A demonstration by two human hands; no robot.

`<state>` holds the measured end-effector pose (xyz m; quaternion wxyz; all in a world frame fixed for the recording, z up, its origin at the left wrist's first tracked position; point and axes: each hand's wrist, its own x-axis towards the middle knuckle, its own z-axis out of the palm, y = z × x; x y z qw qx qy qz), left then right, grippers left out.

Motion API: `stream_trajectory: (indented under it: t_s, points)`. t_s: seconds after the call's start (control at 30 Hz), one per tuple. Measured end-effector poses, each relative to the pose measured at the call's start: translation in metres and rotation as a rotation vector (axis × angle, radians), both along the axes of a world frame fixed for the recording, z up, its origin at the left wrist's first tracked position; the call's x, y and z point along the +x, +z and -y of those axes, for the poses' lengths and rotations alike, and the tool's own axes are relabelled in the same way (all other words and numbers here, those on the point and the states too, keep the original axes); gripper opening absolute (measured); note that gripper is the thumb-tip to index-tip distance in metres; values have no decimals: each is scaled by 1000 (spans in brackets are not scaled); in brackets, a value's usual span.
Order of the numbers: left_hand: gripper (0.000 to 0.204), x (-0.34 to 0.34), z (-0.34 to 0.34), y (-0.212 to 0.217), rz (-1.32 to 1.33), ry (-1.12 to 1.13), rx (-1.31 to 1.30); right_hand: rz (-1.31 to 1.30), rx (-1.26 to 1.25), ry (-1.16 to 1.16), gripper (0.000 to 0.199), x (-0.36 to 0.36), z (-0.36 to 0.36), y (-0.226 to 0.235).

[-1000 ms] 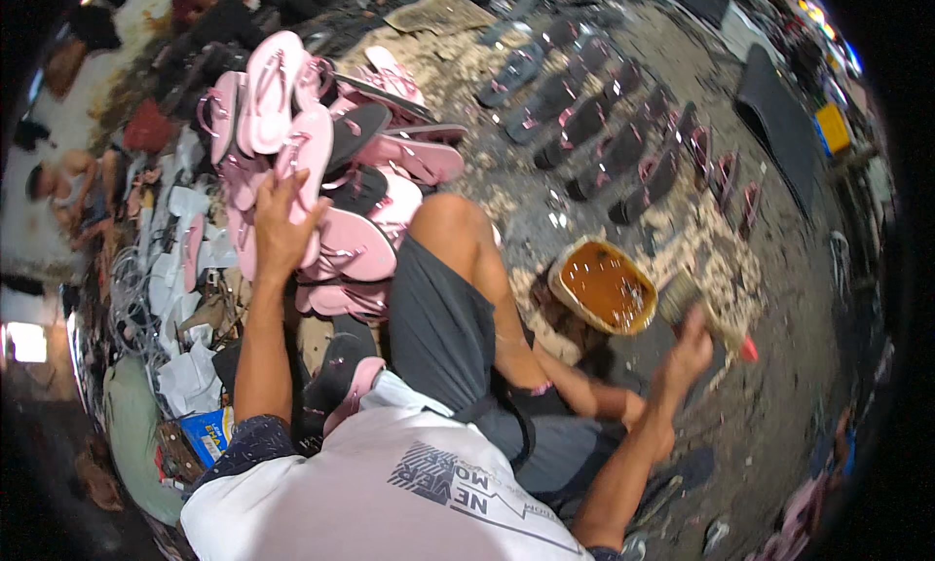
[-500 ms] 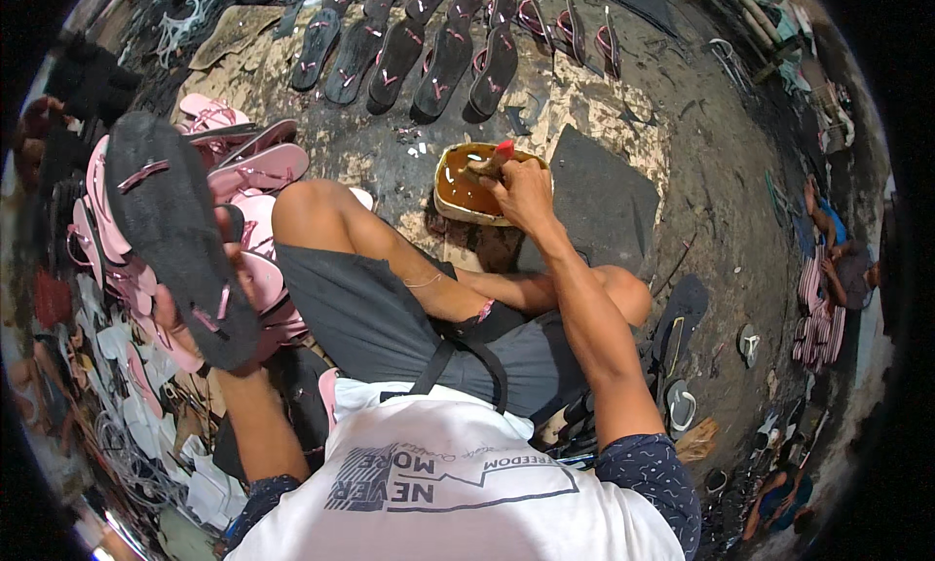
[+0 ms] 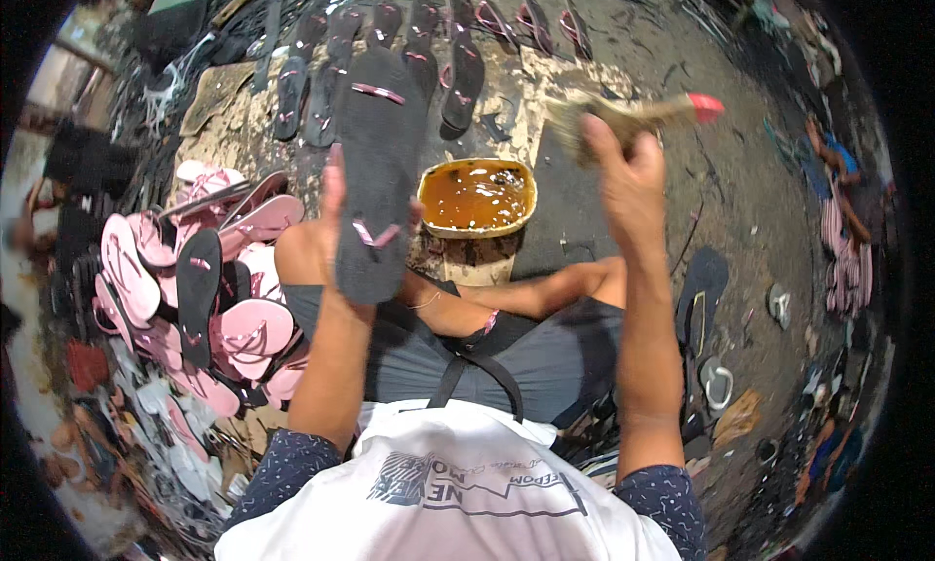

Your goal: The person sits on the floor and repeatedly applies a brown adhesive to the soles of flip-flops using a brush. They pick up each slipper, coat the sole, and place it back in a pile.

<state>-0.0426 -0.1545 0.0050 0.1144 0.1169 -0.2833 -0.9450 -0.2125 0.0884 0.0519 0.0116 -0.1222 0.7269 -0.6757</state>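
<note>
My left hand [image 3: 334,196] grips a flip-flop [image 3: 378,186] from beneath, raised above my knee. Its black underside faces up, with shiny pink strap ends showing through the sole. In my right hand [image 3: 635,186], lifted to the right, is a brush [image 3: 667,113] with a red-tipped handle pointing right. The brush's pale bristles point left and are smeared by motion. Between my hands, a tub [image 3: 429,228] of glossy amber liquid [image 3: 472,199], probably glue, rests on the work board beyond my crossed legs.
Black-soled flip-flops [image 3: 464,79] lie in rows on the board's far side. At my left is a heap of pink flip-flops [image 3: 131,269]. A dark flat sheet [image 3: 575,205] lies right of the tub. Loose soles [image 3: 703,279] and scraps lie on the ground at right.
My left hand has brought the flip-flop from over the pink heap toward the middle. The brush has come out of the tub, up and to the right in my right hand.
</note>
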Motion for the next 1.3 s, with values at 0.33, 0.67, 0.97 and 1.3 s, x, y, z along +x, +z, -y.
stream_trajectory:
  t_s: [0.33,0.67,0.97,1.3]
  points:
    - [51,1,-47,-34,-139,-78,260,-182,-133,445,26,87,50,-31]
    - [52,25,-64,-14,-68,12,295,-299,-89,112,31,49,53,-18]
    - [54,9,-55,6,-166,-53,285,-833,3,341,26,10,68,7]
    - [53,-40,-30,-4,-151,27,51,-262,-199,440,32,128,38,-32]
